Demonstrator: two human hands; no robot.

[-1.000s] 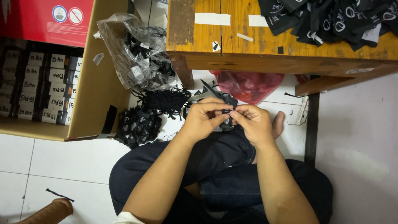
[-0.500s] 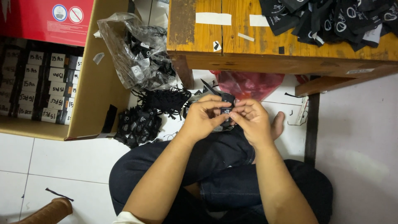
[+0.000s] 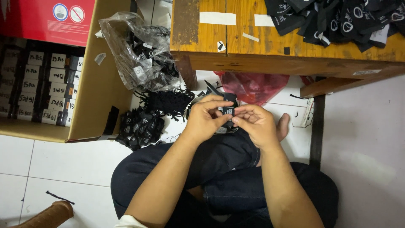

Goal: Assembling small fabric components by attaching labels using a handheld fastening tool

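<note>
while the cardboard box (image 3: 90, 84) of packed bundles and the wooden table (image 3: 236, 46) sit as they did a second ago, both hands stay over the lap. the left hand (image 3: 206, 118) and right hand (image 3: 255, 124) pinch a small black tag (image 3: 228, 110) between closed fingertips; it seems barely turned, so the handling is ongoing.

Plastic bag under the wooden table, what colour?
Red, translucent. The plastic bag shows best in the head view, just beyond both hands.
</note>
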